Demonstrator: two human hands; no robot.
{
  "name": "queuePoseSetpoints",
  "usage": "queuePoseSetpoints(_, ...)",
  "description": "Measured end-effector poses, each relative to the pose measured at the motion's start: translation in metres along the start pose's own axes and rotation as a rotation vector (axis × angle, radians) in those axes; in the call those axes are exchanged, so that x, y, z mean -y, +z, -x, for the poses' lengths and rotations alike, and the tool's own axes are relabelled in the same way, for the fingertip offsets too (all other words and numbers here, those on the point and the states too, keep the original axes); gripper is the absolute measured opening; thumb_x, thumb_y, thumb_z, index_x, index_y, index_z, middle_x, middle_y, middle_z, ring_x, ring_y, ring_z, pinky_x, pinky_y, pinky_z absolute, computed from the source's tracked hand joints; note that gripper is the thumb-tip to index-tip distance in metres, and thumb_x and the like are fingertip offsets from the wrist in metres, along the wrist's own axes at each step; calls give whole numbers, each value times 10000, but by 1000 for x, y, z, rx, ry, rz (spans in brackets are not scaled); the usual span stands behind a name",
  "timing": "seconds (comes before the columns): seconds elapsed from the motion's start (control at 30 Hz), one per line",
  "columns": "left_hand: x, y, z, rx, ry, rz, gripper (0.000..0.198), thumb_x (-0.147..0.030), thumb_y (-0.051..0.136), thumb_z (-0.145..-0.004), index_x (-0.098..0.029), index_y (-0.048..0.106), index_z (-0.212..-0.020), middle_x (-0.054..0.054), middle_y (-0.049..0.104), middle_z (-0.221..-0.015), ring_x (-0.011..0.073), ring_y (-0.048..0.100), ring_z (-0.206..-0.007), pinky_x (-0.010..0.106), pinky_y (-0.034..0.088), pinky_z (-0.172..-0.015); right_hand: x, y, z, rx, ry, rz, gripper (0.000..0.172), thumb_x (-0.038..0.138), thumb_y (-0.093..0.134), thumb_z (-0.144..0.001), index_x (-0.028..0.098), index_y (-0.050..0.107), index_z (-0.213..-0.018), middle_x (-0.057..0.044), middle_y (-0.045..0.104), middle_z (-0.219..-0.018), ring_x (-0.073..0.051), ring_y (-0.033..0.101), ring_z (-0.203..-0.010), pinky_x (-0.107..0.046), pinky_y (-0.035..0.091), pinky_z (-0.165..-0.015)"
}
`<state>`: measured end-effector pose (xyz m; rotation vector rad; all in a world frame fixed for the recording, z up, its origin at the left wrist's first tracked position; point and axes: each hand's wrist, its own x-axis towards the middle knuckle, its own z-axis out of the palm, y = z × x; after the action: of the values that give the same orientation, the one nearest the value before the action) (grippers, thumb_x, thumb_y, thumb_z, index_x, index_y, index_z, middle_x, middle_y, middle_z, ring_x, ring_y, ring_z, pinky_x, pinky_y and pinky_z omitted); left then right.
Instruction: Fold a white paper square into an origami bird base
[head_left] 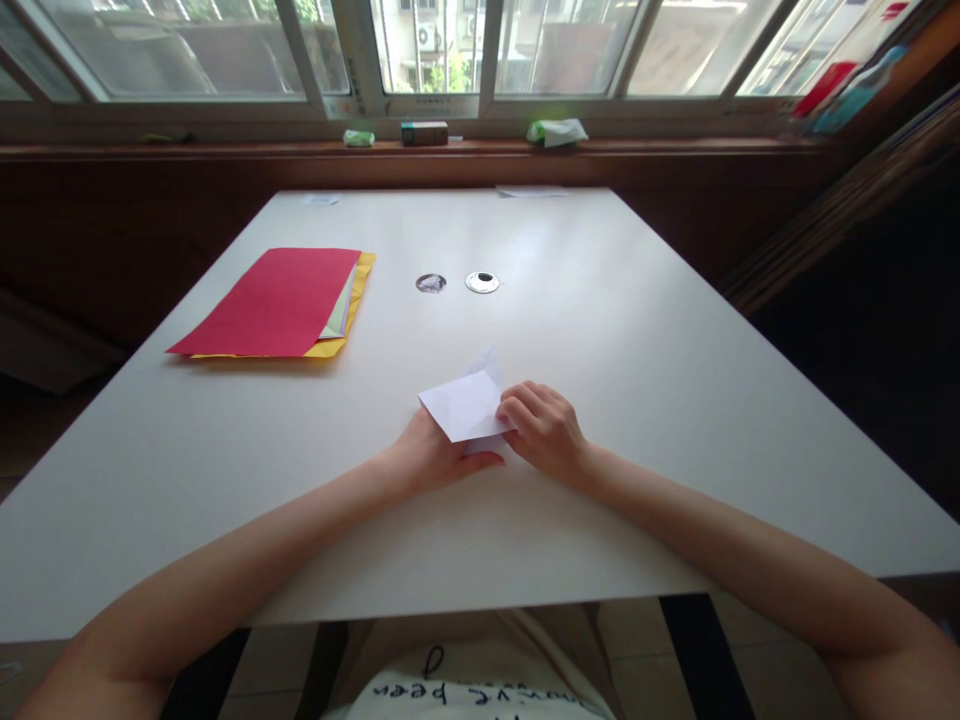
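Observation:
A small folded piece of white paper point(463, 404) is between my hands, over the near middle of the white table. One pointed flap sticks up at its back, and a lower layer shows beneath its front edge. My right hand point(546, 432) pinches the paper's right edge with curled fingers. Under the paper's left side lies my left hand point(429, 455); its thumb is stretched out below the sheet, not pressing on it. The paper hides the other fingers of that hand.
On the left lies a stack of coloured paper, a red sheet point(277, 300) over yellow point(330, 347) and pale green ones. Two round stickers or discs point(431, 284), point(482, 283) lie beyond my hands. Several small items, including a dark box point(424, 133), line the windowsill behind the table point(637, 330).

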<state>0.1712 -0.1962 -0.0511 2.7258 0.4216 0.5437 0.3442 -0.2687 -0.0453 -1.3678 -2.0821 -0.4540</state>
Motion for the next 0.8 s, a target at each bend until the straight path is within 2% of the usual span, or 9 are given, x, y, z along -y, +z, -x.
queuePoseSetpoints(0.1,0,-1,0,10,2,-3,626,-513,552,-795,-144,397,-1276,153,501,-1287,337,426,-1226,473,398,-983,0,0,-1,29,53,-38,121,103,452,-774,203,515,-799,-55,642,-818,-190,567,-750,-296,444,-627)
queuePoseSetpoints(0.2,0,-3,0,27,6,-8,674,-519,557,-787,-138,356,-1305,166,457,-1328,344,408,-1239,479,393,-987,-2,2,-2,93,123,-91,320,114,457,-776,165,510,-1087,-104,628,-1091,-233,584,-965,-340,497,-738)
queuePoseSetpoints(0.27,1,-3,0,30,4,-15,704,-526,557,-784,-124,340,-1319,179,436,-1345,353,387,-1254,485,373,-1005,-5,4,-2,136,157,-131,395,97,445,-778,164,492,-1164,-102,608,-1161,-238,581,-1025,-354,507,-791)
queuePoseSetpoints(0.37,2,-3,1,23,-14,-24,696,-495,537,-808,-108,313,-1341,182,440,-1344,348,391,-1255,475,378,-1007,-9,4,-1,164,211,-188,423,45,423,-763,188,534,-1145,-69,619,-1160,-220,594,-1029,-345,512,-823)
queuePoseSetpoints(0.5,4,-3,2,18,-31,-25,463,-316,417,-892,-133,367,-1314,137,525,-1276,287,499,-1175,405,455,-940,-14,4,0,149,287,-246,427,8,414,-745,195,574,-1094,-54,650,-1095,-203,615,-984,-332,521,-806)
queuePoseSetpoints(0.6,5,-3,3,2,-42,-26,422,-229,370,-900,-140,368,-1312,122,533,-1271,248,507,-1173,359,450,-948,-18,4,0,127,300,-279,376,39,444,-761,179,573,-1085,-75,660,-1040,-209,626,-933,-339,530,-764)
queuePoseSetpoints(0.7,7,-3,4,-2,-67,-37,392,-227,409,-876,-142,424,-1259,128,573,-1210,259,540,-1127,368,465,-917,-22,0,-1,113,239,-327,357,112,516,-776,170,541,-1128,-93,637,-1084,-212,600,-988,-350,518,-807)
queuePoseSetpoints(0.8,7,-7,3,2,-104,-51,337,-221,419,-866,-152,467,-1192,119,615,-1121,258,601,-1010,371,502,-822,-26,-13,-5,120,104,-393,419,215,598,-777,188,496,-1183,-90,589,-1182,-196,540,-1093,-350,480,-907)
